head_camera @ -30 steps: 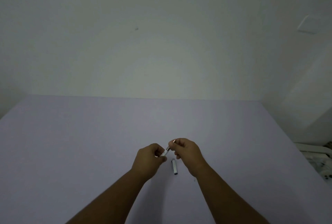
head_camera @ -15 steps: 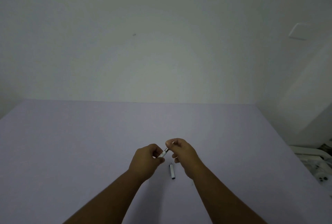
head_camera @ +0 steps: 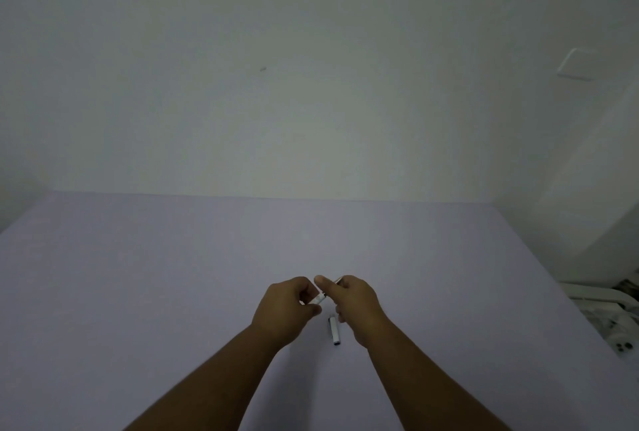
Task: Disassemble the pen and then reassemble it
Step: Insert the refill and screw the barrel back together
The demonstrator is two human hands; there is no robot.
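Note:
My left hand grips the white barrel of the pen, which shows only as a short stub between the two hands. My right hand pinches the pen's other end; a small metal tip sticks out above its fingers. The two hands sit close together a little above the table. The white pen cap lies on the table just below and between them, its dark end toward me. Fingers hide most of the pen.
The lilac table spreads wide to the left and back, ending at a white wall. White objects sit beyond the table's right edge. A wall plate is at upper right.
Both hands stay on the pen. The right thumb and fingers have shifted along it, and the metal tip shows above the right hand again. The cap has not moved.

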